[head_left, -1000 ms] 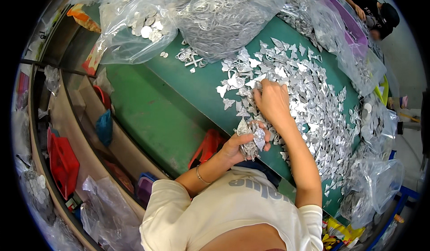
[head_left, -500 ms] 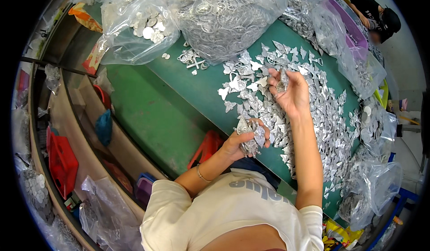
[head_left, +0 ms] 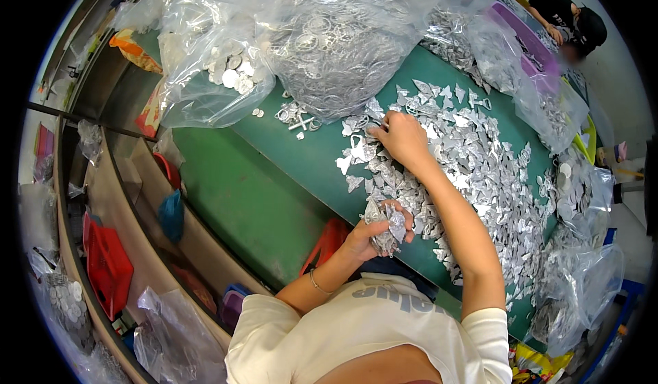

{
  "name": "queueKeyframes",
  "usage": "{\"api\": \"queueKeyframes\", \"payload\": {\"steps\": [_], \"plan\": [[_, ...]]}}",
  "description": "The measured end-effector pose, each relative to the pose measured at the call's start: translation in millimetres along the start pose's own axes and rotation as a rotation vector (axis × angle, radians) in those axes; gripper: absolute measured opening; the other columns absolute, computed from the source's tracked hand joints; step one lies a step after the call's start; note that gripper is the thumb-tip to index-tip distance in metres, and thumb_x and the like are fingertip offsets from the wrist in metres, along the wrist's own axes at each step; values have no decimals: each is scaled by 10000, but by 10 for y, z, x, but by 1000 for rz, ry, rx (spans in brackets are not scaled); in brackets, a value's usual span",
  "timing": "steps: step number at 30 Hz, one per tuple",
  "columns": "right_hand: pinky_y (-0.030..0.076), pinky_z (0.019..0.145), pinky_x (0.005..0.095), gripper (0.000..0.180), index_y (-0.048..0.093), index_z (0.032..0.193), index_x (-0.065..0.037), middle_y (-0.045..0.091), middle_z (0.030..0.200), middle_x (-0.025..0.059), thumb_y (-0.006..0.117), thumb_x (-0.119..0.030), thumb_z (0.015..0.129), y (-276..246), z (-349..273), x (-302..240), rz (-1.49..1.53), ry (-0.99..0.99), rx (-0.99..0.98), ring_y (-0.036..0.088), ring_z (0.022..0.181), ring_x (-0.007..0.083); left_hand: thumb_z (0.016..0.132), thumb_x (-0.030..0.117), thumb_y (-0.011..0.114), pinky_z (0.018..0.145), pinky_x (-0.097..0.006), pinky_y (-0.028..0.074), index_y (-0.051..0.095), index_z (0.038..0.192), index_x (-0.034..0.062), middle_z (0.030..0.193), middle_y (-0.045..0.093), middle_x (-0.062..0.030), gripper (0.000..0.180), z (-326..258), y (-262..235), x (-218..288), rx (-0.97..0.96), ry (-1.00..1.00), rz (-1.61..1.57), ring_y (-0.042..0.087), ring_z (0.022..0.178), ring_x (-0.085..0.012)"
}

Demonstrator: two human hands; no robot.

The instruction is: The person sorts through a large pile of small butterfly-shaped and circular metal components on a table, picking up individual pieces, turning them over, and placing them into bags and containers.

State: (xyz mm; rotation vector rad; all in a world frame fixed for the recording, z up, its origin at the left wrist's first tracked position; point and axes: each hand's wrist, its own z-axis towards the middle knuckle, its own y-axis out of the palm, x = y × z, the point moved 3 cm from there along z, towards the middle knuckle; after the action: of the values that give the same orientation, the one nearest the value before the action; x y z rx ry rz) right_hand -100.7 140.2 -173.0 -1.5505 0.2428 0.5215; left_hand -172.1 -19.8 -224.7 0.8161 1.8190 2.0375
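Observation:
My left hand (head_left: 367, 239) is closed around a thick bunch of flat silver metal pieces (head_left: 385, 224), held over the near edge of the green table (head_left: 274, 152). The pieces have pointed, ornate outlines. Further off, my right hand (head_left: 403, 137) is turned palm down at the far left part of a wide pile of loose silver metal pieces (head_left: 473, 185). Its fingers are bent and drawn together among the pieces, and what they grip is hidden beneath them.
A big clear bag of silver rings (head_left: 336, 48) stands beyond the pile, beside a bag of round silver discs (head_left: 229, 76). More filled bags (head_left: 576, 267) line the right side. Red baskets (head_left: 110, 267) sit at left. Another person (head_left: 565, 21) is at far right.
My right hand has turned over from palm up, showing a silver piece, and moved left and down to the pile. My left hand keeps its bunch. The whole view has shifted slightly.

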Motion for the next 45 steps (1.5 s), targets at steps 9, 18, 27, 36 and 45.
{"api": "queueKeyframes", "payload": {"steps": [9,18,27,36,45], "plan": [[343,371,192,94,465,779,-41,623,811,184,441,-116,831,-490,-119,580,1524,151,-205,538,534,138,772,209,619,691,-322,467,494,1090,107,964,542,-144,356,24,42,2,-1,-3,-19,566,844,-287],[459,631,341,224,630,1004,-74,628,903,126,571,-192,823,-574,150,1036,542,-110,218,605,778,226,780,230,610,676,-308,466,495,1101,123,968,532,-146,358,15,38,10,-19,-16,13,561,860,-289],[451,647,445,213,633,868,-97,565,858,145,586,-295,806,-439,193,972,-35,-73,257,574,749,357,751,261,648,491,-253,456,503,1085,145,952,520,-147,383,30,24,-1,43,-5,50,557,836,-298],[473,504,268,265,485,1096,-72,565,891,113,486,-228,882,-742,-233,1085,1852,446,153,555,640,193,735,259,665,462,-265,454,518,1062,145,943,518,-150,376,23,43,10,72,-14,66,555,816,-305],[248,381,213,414,402,1215,-20,356,692,16,446,-301,914,-627,-694,943,2376,427,-262,312,519,97,760,234,636,475,-254,457,490,1079,122,956,524,-153,367,31,1,-13,15,12,19,559,857,-295]]}}
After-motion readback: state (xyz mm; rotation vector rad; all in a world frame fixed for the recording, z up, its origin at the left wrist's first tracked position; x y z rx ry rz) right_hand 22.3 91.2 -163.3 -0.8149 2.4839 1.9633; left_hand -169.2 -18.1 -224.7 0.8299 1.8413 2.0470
